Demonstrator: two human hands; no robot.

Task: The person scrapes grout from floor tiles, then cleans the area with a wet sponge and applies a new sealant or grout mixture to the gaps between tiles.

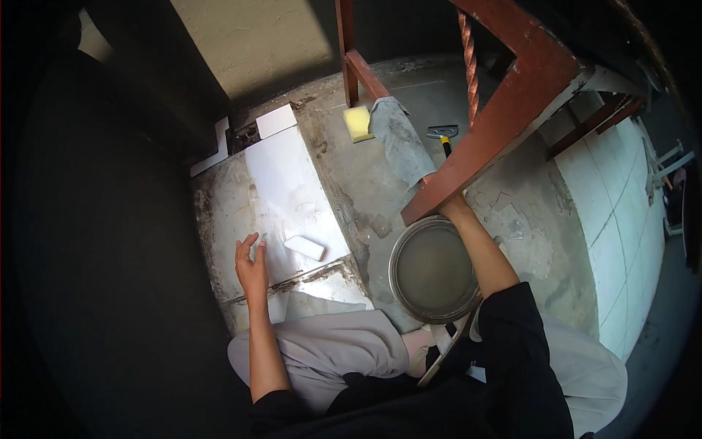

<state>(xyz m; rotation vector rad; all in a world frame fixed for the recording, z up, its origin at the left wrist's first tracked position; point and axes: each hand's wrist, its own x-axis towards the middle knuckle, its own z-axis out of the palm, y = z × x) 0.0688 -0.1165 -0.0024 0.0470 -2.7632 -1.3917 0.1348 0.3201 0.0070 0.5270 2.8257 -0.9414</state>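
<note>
My left hand (pixel 251 272) hangs over dirty white tiles (pixel 281 161) with its fingers apart and nothing in them. Just right of it, a small white block (pixel 305 247) lies on the tile. My right hand (pixel 455 208) reaches behind a reddish-brown beam (pixel 482 146), which hides most of its fingers. A fingertip shows at the lower end of a grey cloth (pixel 402 139) draped over a rail; whether the hand grips the cloth is hidden. Below that forearm stands a round metal pan (pixel 393 272) holding murky water.
A yellow sponge (pixel 357 124) lies beside the cloth. Farther right is a scraper (pixel 444 134) with a black and yellow handle, partly behind the beam. The reddish-brown frame stands over the concrete floor (pixel 351 190). Pale tiles (pixel 607 197) line the right side; a wall (pixel 256 44) rises ahead.
</note>
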